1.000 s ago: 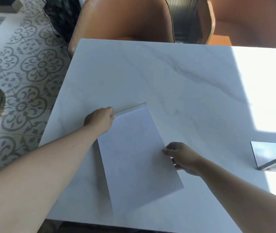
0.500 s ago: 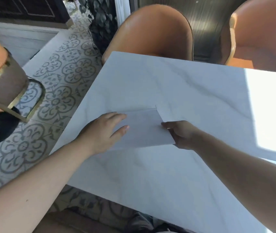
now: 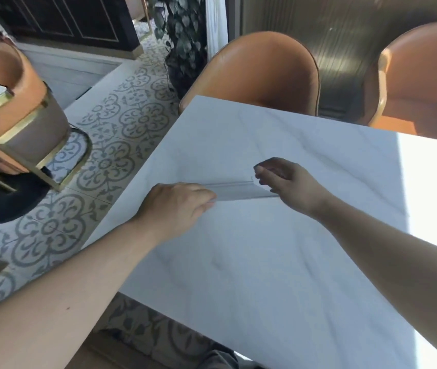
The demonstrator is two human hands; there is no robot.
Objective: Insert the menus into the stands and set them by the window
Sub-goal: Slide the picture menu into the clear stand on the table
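Mid-frame on the marble surface (image 3: pixel 278 262): clear menu stand (image 3: pixel 238 191) held tipped between left hand (image 3: pixel 177 206) and right hand (image 3: pixel 284 179), grip clamped on both ends. Looked light, stiff, slippery; probably best taken by the edges.

Sunlit marble table (image 3: pixel 278 262), orange chairs (image 3: pixel 260 73), patterned tile floor (image 3: pixel 110 145).

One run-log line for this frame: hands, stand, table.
left hand: gripping left end of clear acrylic menu stand | right hand: pinching its right end | stand: over white marble table, contact unclear
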